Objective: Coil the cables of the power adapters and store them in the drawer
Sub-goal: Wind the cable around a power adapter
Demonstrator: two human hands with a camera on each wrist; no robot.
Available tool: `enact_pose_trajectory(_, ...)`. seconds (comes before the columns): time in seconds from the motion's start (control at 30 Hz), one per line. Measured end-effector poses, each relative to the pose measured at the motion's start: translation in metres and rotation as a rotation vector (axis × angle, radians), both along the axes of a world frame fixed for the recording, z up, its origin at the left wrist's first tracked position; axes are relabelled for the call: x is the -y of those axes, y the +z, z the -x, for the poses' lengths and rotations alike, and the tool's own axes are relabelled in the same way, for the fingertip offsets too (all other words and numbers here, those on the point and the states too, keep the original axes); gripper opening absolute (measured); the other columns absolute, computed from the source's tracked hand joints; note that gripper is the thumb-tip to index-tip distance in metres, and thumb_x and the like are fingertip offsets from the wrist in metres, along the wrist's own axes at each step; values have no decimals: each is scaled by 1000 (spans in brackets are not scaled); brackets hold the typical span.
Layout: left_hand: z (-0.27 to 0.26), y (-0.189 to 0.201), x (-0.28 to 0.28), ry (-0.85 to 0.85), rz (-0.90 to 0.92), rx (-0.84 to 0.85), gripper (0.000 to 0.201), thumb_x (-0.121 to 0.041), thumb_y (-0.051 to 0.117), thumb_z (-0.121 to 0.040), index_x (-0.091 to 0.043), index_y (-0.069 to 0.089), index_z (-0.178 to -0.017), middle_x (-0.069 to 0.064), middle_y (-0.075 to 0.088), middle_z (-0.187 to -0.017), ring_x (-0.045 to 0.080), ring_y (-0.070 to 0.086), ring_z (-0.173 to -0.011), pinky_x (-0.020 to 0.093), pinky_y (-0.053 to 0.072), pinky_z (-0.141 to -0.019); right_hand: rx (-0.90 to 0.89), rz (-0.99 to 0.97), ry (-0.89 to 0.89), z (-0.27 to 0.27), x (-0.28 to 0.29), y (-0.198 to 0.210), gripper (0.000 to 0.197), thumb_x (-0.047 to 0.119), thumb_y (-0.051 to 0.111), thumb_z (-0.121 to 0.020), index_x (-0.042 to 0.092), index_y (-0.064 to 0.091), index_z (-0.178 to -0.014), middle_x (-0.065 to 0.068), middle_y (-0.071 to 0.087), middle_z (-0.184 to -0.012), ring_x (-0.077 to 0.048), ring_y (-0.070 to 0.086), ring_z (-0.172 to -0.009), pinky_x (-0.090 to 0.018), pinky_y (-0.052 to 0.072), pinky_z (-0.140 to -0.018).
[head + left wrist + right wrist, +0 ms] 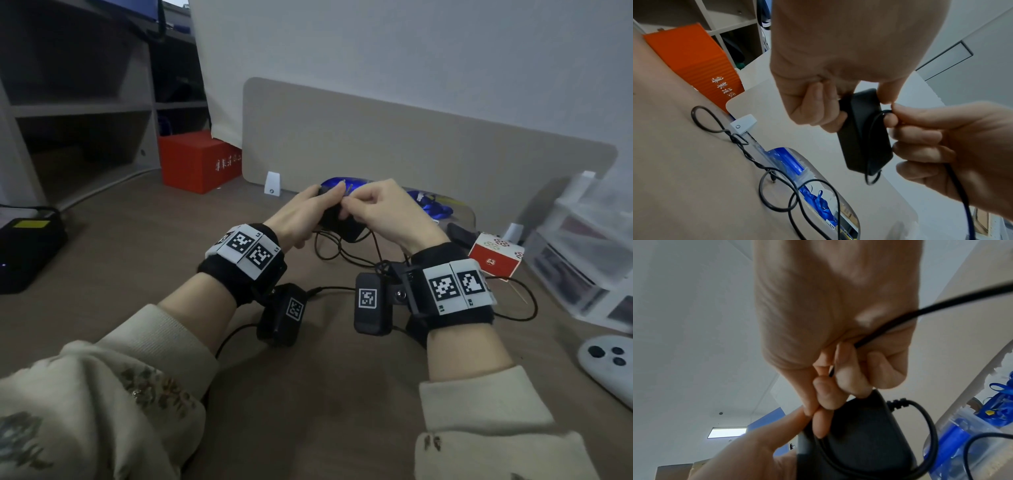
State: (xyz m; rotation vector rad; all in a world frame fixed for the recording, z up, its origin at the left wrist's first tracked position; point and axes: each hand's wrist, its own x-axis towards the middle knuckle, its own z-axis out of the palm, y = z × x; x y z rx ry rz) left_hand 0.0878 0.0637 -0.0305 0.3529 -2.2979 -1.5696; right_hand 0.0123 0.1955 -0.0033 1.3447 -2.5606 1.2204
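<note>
Left-hand [298, 219] grip: wraps round the black power adapter [337, 222], raised above the desk [137, 240] in front of the beige partition. With the right hand [387, 212], pinches the thin black cable [890, 327] between thumb and forefinger, just at the top edge of the adapter. From the left wrist, shows about 1 turn laid along the adapter body; leaves the rest in loose loops on the desk below.

To do this winding well, probably:
- Hold the adapter firm and steady, with the thumb pressing each new turn.
- Feed the cable with light tension, side by side, not crossed.
- Pull slowly, because of a knot-like tangle in the loose loops on the desk.

Counted: 2 hands, both busy; 1 adapter in hand; 1 cable being wound; 1 dark block [460, 234] just beside the small red-and-white carton [493, 257], maybe a 2nd adapter, cannot tell. At the right, 1 clear plastic drawer unit [582, 260]; cannot tell if open.
</note>
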Motion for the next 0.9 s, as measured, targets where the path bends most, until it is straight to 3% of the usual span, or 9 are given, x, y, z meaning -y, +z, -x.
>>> enact_pose_trajectory(0.1, -3, 2, 3, -16, 29, -33, 47, -65, 38, -96, -23, 57, -87, -11, 40, -55, 10, 30, -49, 23, 20, -46, -12, 87, 1, -3, -1, 2, 28, 24, 61, -93, 16, 71, -68, 17, 51, -43, 2, 44, -48, -22, 36, -60)
enact_pose_trajectory(0.23, -6, 5, 5, -16, 51, -39, 55, -66, 40, -94, -26, 55, -61, -15, 35, -43, 7, 28, -39, 26, 18, -47, 12, 179, 18, -2, -5, 4, 25, 24, 68, -90, 15, 69, -67, 16, 56, -46, 4, 49, -48, -12, 36, -54)
enact_pose_trajectory(0.3, -8, 8, 5, -47, 5, -47, 61, -64, 42, -95, -26, 48, -48, -11, 32, -44, 7, 25, -38, 27, 15, -48, 41, 263, 9, 2, -4, 3, 23, 28, 75, -84, 16, 68, -65, 7, 64, -58, 0, 55, -57, -17, 40, -59)
enact_pose_trajectory(0.37, -11, 10, 2, -89, -43, -60, 68, -61, 41, -97, -25, 47, -39, -6, 28, -50, 10, 21, -41, 31, 11, -51, 68, 330, 19, 2, -4, 2, 29, 31, 78, -81, 8, 66, -67, -3, 62, -61, -6, 53, -60, -19, 39, -58)
enact_pose_trajectory(0.43, -14, 11, 0, -109, -84, -75, 67, -59, 39, -98, -26, 54, -42, -3, 27, -54, 10, 20, -44, 34, 12, -55, 90, 376, 51, -1, -4, 4, 34, 27, 74, -85, 0, 62, -69, 5, 56, -54, -1, 46, -52, -14, 36, -53)
enact_pose_trajectory(0.5, -15, 12, -1, -125, -135, -104, 57, -58, 38, -98, -26, 60, -57, -5, 31, -53, 10, 23, -45, 35, 12, -58, 135, 397, 75, -5, -5, 6, 31, 21, 68, -91, 7, 57, -66, 14, 48, -44, 1, 41, -41, -8, 31, -45)
enact_pose_trajectory(0.6, -16, 11, 0, -116, -168, -136, 66, -54, 38, -100, -26, 58, -43, -4, 35, -53, 10, 26, -46, 34, 12, -57, 232, 378, 92, -7, -6, 7, 33, 24, 61, -96, 13, 54, -65, 4, 41, -50, 0, 31, -38, -11, 25, -40)
enact_pose_trajectory(0.77, -15, 9, 3, -176, -213, -171, 61, -55, 45, -96, -26, 63, -46, -4, 50, -54, 11, 41, -47, 26, 25, -51, 407, 344, 145, -4, -8, 8, 33, 31, 55, -97, 17, 55, -67, 5, 44, -54, -9, 27, -46, -29, 13, -52)
enact_pose_trajectory(0.9, -15, 11, 1, -215, -285, -209, 56, -54, 43, -97, -21, 70, -62, 0, 65, -66, 13, 62, -56, 20, 45, -52, 417, 315, 163, -6, -3, 4, 27, 40, 58, -91, 14, 68, -89, -14, 52, -85, -28, 42, -75, -32, 31, -63)
